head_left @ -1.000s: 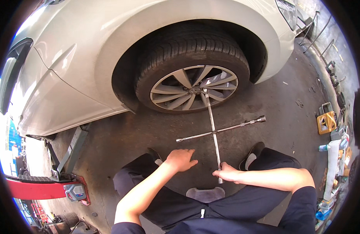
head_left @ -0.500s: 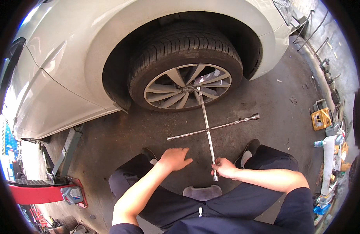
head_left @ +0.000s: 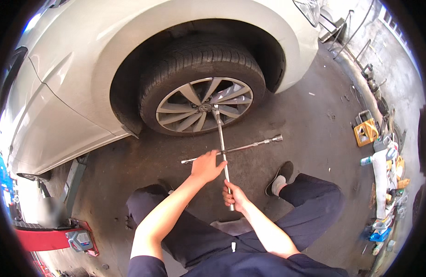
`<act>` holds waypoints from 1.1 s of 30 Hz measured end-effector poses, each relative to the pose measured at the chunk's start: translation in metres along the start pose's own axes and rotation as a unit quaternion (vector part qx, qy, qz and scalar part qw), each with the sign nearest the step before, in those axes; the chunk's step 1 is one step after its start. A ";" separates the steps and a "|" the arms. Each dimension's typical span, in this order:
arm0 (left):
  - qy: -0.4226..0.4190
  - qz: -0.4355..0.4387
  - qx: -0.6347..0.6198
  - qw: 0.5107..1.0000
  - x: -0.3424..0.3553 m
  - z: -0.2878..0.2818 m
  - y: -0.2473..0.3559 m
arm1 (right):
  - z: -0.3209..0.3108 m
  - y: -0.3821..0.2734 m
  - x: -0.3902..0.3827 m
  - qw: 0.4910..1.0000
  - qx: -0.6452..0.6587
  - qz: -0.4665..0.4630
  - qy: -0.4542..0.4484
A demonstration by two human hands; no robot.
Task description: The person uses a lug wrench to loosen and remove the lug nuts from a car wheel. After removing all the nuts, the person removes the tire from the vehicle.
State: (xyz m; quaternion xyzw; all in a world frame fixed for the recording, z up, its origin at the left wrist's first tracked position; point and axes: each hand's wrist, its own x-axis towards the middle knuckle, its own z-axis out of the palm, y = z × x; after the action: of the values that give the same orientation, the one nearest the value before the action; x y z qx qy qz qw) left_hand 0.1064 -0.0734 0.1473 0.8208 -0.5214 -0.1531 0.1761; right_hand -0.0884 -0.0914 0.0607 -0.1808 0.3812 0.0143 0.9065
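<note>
A chrome four-way lug wrench [head_left: 250, 146] reaches from the alloy wheel [head_left: 187, 94] toward me, its far end set on the wheel just right of the hub centre. My right hand [head_left: 237, 195] is wrapped round the near end of its shaft, with the socket tip showing below the fingers. Over the left cross arm, close to the crossing, is my left hand [head_left: 206, 168], fingers extended and thumb spread toward the shaft. I cannot tell whether it touches the metal. The black tyre [head_left: 199, 69] sits in the arch of a pale car [head_left: 79, 87].
Below my lap's front edge a grey stool seat [head_left: 231, 226] shows. At left are a grey lift arm [head_left: 74, 180], a red lift part [head_left: 44, 240] and a grey bottle [head_left: 80, 241]. Along the right wall lie a yellow case [head_left: 366, 133], bottles and tools.
My left hand has moved up and right to the wrench's crossing. My right hand keeps its grip, its forearm now coming from below. The view has shifted, so the car appears further left.
</note>
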 end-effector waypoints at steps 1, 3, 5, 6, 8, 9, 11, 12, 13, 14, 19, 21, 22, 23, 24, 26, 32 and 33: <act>-0.034 0.000 -0.013 0.999 0.009 0.009 0.001 | -0.003 0.002 0.002 0.997 0.065 0.013 -0.042; -0.077 -0.019 -0.029 0.996 0.025 0.015 0.023 | -0.019 0.005 0.004 0.998 0.027 -0.017 0.061; -0.042 -0.103 -0.019 0.994 0.029 0.026 0.026 | 0.000 0.019 0.014 0.990 -0.043 -0.032 0.131; -0.013 -0.152 -0.016 0.988 0.028 0.032 0.027 | 0.011 0.017 0.013 0.981 -0.094 -0.051 0.162; 0.039 -0.223 -0.033 0.973 0.037 0.055 0.055 | -0.008 0.017 0.015 0.980 -0.089 -0.105 0.144; 0.069 -0.257 -0.029 0.963 0.045 0.058 0.067 | -0.003 0.016 0.027 0.981 -0.096 -0.121 0.115; 0.114 -0.309 -0.045 0.943 0.049 0.065 0.074 | -0.025 0.021 0.045 0.963 -0.139 -0.171 0.158; 0.126 -0.319 -0.058 0.938 0.055 0.067 0.077 | -0.028 0.022 0.052 0.943 -0.171 -0.204 0.201; 0.137 -0.328 -0.072 0.932 0.057 0.070 0.080 | -0.033 0.025 0.054 0.935 -0.160 -0.240 0.207; 0.145 -0.339 -0.085 0.926 0.057 0.072 0.074 | -0.021 0.028 0.048 0.932 -0.174 -0.241 0.206; 0.132 -0.348 -0.214 0.903 0.063 0.077 0.074 | -0.010 0.017 0.032 0.939 -0.166 -0.235 0.189; 0.114 -0.350 -0.246 0.897 0.062 0.084 0.061 | -0.010 0.013 0.023 0.957 -0.163 -0.184 0.151; 0.116 -0.357 -0.261 0.889 0.064 0.086 0.052 | -0.013 0.010 0.017 0.971 -0.145 -0.158 0.103; 0.117 -0.364 -0.277 0.881 0.066 0.089 0.045 | -0.013 0.007 0.010 0.982 -0.127 -0.131 0.057; 0.117 -0.371 -0.294 0.873 0.067 0.092 0.040 | -0.010 0.008 0.005 0.983 -0.114 -0.134 0.045; 0.137 -0.378 -0.382 0.832 0.068 0.094 0.034 | -0.006 0.008 -0.003 0.986 -0.087 -0.143 0.025; 0.112 -0.372 -0.622 0.680 0.071 0.097 0.017 | -0.011 0.020 -0.005 0.980 0.103 -0.001 -0.171; 0.112 -0.364 -0.621 0.685 0.071 0.099 0.016 | -0.013 0.016 -0.003 0.980 0.084 0.012 -0.181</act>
State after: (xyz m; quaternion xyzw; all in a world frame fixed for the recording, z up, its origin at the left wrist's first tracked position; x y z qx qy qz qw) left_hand 0.0797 -0.1572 0.0610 0.6596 0.0571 -0.4010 0.6331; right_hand -0.1018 -0.0803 0.0491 -0.0940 0.2132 0.0256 0.9721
